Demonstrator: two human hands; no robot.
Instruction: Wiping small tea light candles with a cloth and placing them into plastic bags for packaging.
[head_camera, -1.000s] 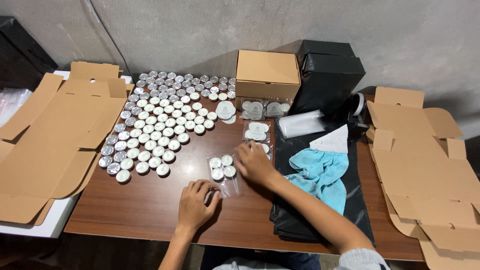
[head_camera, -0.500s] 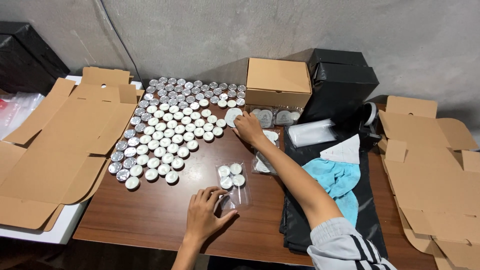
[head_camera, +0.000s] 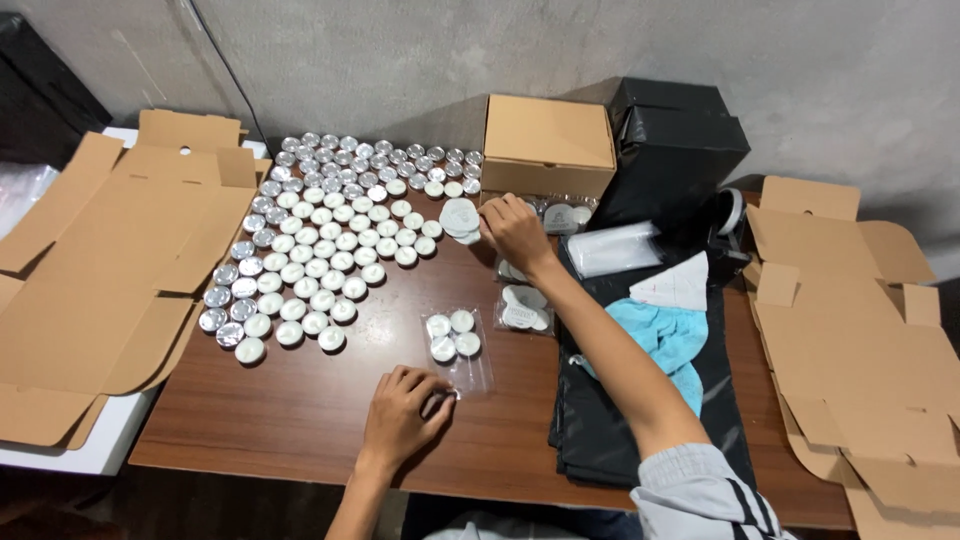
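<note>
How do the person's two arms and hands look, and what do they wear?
Both hands are bare: no gloves, and no rings or watch can be seen. The left hand and its forearm are uncovered as far as the picture's edge. The right hand has a bare forearm too; a grey sleeve with dark stripes is pushed up near the elbow.

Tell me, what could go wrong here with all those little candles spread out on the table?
The right hand reaches across to the stack of white discs beside the tealights; the forearm could sweep the filled clear bag or nearby packets. The left hand pins only the bag's corner, so its four candles might slide out. The outermost tealights sit near the table edge and could roll off if nudged.
</note>
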